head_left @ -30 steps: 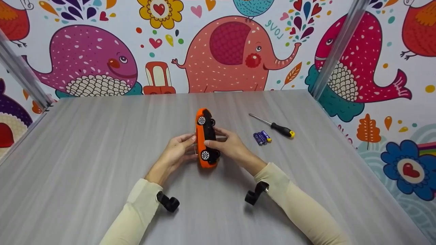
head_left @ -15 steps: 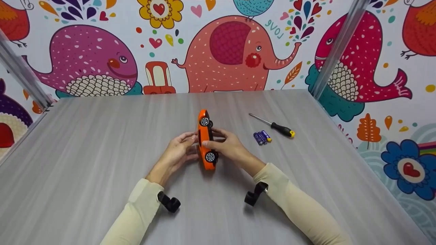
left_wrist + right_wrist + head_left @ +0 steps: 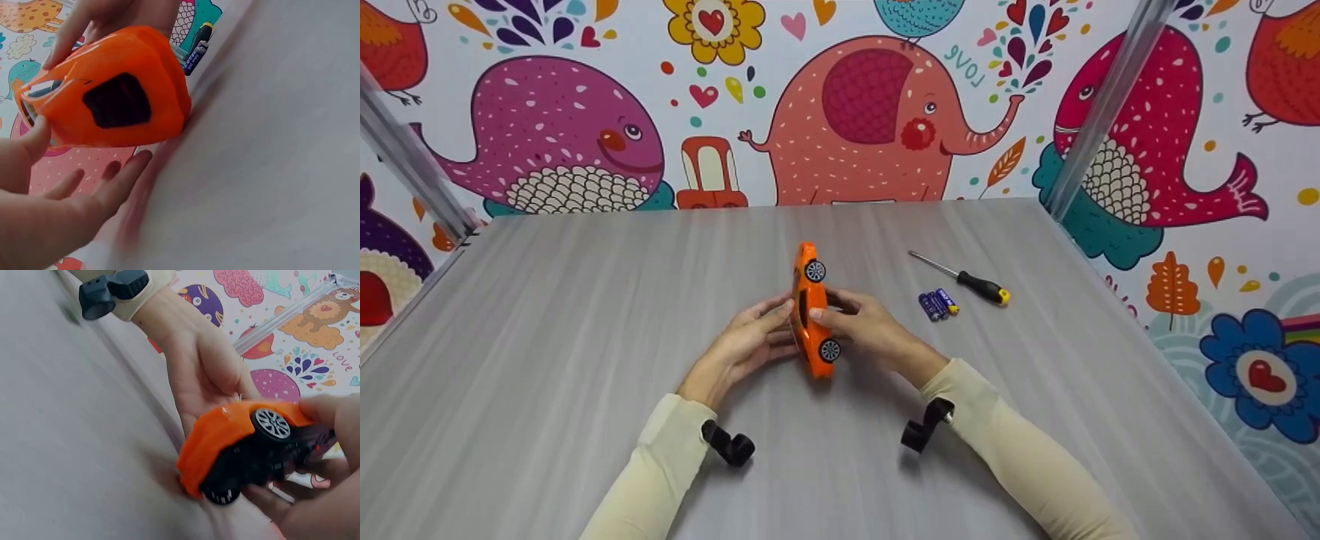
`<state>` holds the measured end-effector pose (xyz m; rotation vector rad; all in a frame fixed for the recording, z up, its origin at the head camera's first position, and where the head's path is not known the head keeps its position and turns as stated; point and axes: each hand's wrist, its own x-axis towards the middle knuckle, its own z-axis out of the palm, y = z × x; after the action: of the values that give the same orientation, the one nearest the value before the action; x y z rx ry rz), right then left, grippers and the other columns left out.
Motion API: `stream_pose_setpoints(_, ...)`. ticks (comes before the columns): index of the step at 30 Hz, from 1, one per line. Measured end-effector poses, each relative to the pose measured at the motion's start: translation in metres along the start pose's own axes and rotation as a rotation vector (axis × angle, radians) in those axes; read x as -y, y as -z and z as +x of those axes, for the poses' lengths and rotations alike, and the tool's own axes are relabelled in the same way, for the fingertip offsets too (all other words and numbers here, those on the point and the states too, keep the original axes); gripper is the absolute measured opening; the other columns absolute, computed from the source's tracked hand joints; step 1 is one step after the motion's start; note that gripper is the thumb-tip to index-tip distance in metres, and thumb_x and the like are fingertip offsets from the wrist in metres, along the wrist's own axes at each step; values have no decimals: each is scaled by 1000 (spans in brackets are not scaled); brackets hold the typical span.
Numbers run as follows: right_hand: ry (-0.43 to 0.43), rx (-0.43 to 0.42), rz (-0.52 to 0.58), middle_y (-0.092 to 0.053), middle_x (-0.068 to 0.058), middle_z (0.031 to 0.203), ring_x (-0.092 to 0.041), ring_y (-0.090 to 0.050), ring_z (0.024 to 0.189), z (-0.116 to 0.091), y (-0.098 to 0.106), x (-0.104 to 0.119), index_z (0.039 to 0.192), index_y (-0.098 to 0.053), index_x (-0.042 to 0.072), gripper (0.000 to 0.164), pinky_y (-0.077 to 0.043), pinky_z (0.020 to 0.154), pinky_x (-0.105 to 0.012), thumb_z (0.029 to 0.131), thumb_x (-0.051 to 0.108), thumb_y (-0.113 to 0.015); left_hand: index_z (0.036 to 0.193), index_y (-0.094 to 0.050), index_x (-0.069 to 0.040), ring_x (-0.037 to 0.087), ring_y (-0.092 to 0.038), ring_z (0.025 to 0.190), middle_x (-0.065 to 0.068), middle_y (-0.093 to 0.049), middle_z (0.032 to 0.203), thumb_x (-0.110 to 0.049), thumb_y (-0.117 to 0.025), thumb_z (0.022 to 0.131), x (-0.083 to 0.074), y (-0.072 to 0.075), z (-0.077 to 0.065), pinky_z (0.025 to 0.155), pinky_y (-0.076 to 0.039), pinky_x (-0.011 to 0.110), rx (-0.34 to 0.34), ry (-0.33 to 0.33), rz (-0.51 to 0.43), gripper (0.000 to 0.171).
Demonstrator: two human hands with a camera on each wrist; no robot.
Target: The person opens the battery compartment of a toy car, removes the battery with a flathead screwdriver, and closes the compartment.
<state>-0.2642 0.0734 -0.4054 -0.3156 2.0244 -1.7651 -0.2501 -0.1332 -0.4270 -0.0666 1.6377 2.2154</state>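
Note:
An orange toy car [image 3: 815, 294] with a black underside is held on its side, nose-to-tail along the reach of the arms. My right hand [image 3: 871, 327] grips it, thumb on the car's upper side and fingers behind its underside. On the roof side is my left hand [image 3: 746, 337]. In the left wrist view, that hand's thumb touches the car [image 3: 160, 104] near a window, while its other fingers extend below, loosely straight. Wheels and dark underside of the car [image 3: 216, 436] show in the right wrist view.
Several purple batteries [image 3: 936, 305] lie together on the grey table [image 3: 607, 315], right of the hands. Beyond them is a screwdriver [image 3: 981, 288] with a black and yellow handle. A cartoon-printed wall [image 3: 720, 112] stands behind the table's far edge.
The toy car has rolled about its length, so its underside has turned away from the head view and its orange side and window show. Both hands stay nearly in place.

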Motion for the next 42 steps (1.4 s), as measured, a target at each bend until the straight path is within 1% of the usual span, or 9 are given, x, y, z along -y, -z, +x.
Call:
stream_pose_setpoints(5, 21, 71, 79, -55, -14, 147, -24, -61, 125, 0, 5, -1, 153, -41, 9, 60, -47, 111, -43, 100, 24, -63, 157, -26, -6, 19, -66, 106, 14, -58, 137, -29, -49, 106, 0, 1, -1, 100, -51, 43, 35, 4, 18, 61)
stream_pose_setpoints(11, 33, 83, 101, -57, -15, 145, -21, -63, 121, 2, 10, -2, 153, -41, 8, 58, -49, 109, -41, 100, 22, -62, 157, -29, -6, 25, -62, 123, 18, -47, 153, -28, -52, 105, -2, -2, -1, 112, -43, 53, 25, -11, 52, 61)
stream_pose_setpoints(14, 40, 84, 104, -58, -15, 144, -20, -65, 118, 3, 12, -3, 152, -42, 8, 58, -51, 106, -40, 99, 21, -63, 157, -28, -6, 26, -61, 126, 18, -45, 154, -28, -54, 104, -4, -3, -2, 111, -44, 52, -1, -16, 73, 63)
stream_pose_setpoints(18, 50, 71, 106, -56, -16, 145, -18, -65, 115, 3, 13, -2, 152, -43, 7, 58, -53, 104, -40, 99, 18, -63, 157, -29, -7, 22, -64, 119, 18, -47, 153, -29, -57, 103, -5, -2, -2, 105, -50, 46, -26, -17, 99, 65)
stream_pose_setpoints(22, 42, 22, 99, -56, -15, 145, -19, -64, 118, 4, 14, -2, 149, -47, 7, 54, -51, 106, -41, 99, 17, -64, 156, -32, -9, 16, -68, 105, 17, -55, 145, -24, -62, 100, -8, -1, -3, 94, -55, 38, -49, -7, 104, 66)
stream_pose_setpoints(27, 2, -93, 90, -60, -13, 140, -23, -64, 120, 8, 16, -4, 147, -50, 8, 53, -53, 104, -39, 97, 17, -66, 156, -33, -7, 14, -69, 96, 17, -59, 135, -11, -65, 96, -10, 2, -4, 91, -56, 36, -58, -15, 117, 68)
stream_pose_setpoints(34, -32, -230, 3, -69, -14, 127, -19, -71, 95, 13, 16, -7, 139, -59, 9, 48, -60, 87, -36, 93, 16, -72, 154, -37, -7, 17, -68, 102, 24, -51, 147, -5, -68, 93, -11, 0, -2, 96, -56, 37, -125, -17, 173, 68)
stream_pose_setpoints(38, -44, -235, -13, -69, -16, 127, -17, -70, 90, 14, 13, -10, 140, -59, 8, 51, -60, 83, -34, 92, 14, -73, 153, -39, -5, 19, -67, 106, 23, -50, 148, -5, -70, 92, -10, 0, -1, 96, -56, 36, -157, -18, 193, 68)
stream_pose_setpoints(42, -21, -187, -8, -65, -20, 132, -25, -70, 105, 15, 11, -15, 144, -54, 6, 59, -60, 89, -35, 88, 4, -74, 149, -44, -1, 20, -66, 108, 23, -51, 147, -6, -70, 92, -8, 1, 0, 97, -56, 35, -215, -25, 213, 63)
